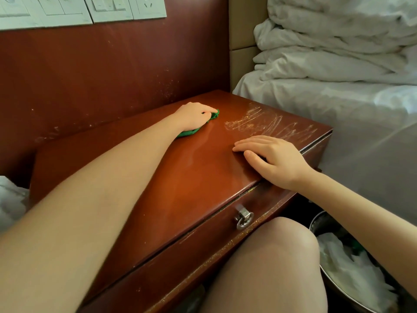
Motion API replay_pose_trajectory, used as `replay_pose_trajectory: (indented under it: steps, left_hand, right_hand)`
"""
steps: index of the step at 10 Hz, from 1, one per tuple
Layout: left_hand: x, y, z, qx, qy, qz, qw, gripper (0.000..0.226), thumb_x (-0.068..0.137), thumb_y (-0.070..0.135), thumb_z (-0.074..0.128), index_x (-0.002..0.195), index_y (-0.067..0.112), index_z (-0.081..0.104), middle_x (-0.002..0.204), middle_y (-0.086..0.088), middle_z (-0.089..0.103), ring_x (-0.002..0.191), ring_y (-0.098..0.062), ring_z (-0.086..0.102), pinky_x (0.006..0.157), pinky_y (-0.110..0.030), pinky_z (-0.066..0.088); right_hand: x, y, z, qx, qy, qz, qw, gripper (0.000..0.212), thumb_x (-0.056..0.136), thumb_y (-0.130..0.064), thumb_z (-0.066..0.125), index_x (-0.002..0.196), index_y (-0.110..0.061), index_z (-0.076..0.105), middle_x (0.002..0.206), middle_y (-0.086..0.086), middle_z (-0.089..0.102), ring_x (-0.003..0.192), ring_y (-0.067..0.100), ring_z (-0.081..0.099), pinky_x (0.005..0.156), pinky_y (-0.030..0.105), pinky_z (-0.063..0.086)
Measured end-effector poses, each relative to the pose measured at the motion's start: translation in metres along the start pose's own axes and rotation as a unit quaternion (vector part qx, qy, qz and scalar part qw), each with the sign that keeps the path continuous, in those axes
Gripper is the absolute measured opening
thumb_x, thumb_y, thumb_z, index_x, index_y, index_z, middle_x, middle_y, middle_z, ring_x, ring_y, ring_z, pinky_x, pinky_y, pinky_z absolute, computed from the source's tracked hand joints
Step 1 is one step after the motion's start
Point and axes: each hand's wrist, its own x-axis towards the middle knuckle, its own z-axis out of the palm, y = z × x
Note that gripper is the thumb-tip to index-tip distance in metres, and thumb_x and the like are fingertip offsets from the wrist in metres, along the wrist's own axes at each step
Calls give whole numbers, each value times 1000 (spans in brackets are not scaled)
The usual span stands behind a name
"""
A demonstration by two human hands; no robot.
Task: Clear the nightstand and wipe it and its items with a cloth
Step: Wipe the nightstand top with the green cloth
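one nightstand (180, 172) (scratched), one green cloth (188, 132) gripped by left hand (194, 116), right hand (273, 157) flat, fingers straight

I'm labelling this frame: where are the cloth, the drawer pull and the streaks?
cloth (189, 132), head view, green lower edge.
drawer pull (244, 214), head view, metal block.
streaks (270, 126), head view, middle of the patch.

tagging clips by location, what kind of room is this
Probably a hotel bedroom: a wooden nightstand beside a bed with piled white bedding, a panel of wall switches above it, and a lined waste bin.
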Motion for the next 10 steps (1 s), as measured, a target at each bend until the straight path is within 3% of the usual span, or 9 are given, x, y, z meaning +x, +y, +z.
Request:
replay_pose_trajectory:
  steps: [1,3,6,9,10]
  left_hand:
    - [-5,9,-11,-8,-3,-14,1000,38,101,24,36,136,17,50,140,-5,49,129,-23,43,105,-31,32]
    - [-1,10,-5,-26,-15,26,999,37,102,26,35,136,37,47,145,5,44,135,-21,36,110,-40,30]
    - [-20,22,-1,-3,-25,115,993,38,102,25,36,136,36,46,146,9,42,136,-14,34,109,-33,25]
    - [-71,29,-1,-20,-25,161,986,38,101,25,38,136,35,47,144,11,43,135,-10,35,111,-39,30]
    - [-93,31,-6,-29,-36,169,985,38,101,24,39,136,36,45,143,14,43,135,-7,34,111,-39,30]
  right_hand:
    - [0,-1,-1,-1,0,-2,1000,61,89,-47,18,119,-24,65,125,-8,62,122,7,49,95,15,29]
    - [0,-1,-1,-1,2,-3,1000,61,89,-46,18,119,-22,65,125,-7,62,122,7,49,95,14,28]
    - [-1,-1,0,-5,2,-1,1000,62,89,-47,17,121,-22,64,127,-7,61,123,8,49,95,14,28]
    - [-6,-6,-8,-5,-18,5,1000,47,94,-37,30,124,-19,61,132,-4,56,126,9,45,99,16,27]
    - [-12,-3,-9,-7,-3,12,1000,54,93,-44,26,124,-17,60,131,-1,56,125,13,46,101,20,30]
